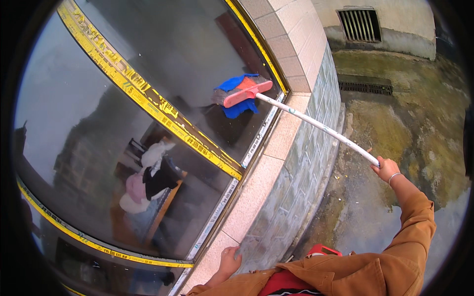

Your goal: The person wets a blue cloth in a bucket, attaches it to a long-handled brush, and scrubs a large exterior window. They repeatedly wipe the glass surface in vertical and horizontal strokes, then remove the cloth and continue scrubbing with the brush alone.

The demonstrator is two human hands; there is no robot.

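My right hand grips the end of a long white broom handle. At its far end a pink broom head lies against the dark window glass, near the lower corner of the pane. A blue cloth shows on both sides of the broom head, with a red-orange patch beside it over the bristles. My left hand is by the tiled window sill, fingers partly bent, with nothing seen in it; whether it touches the sill I cannot tell.
Yellow printed tape covers the window frame bars, torn in places. Behind the glass, clothes lie on furniture. Below the sill runs a grey-green tiled wall. A drain grate and a barred vent are beyond the wet concrete ground. A red object is near my jacket.
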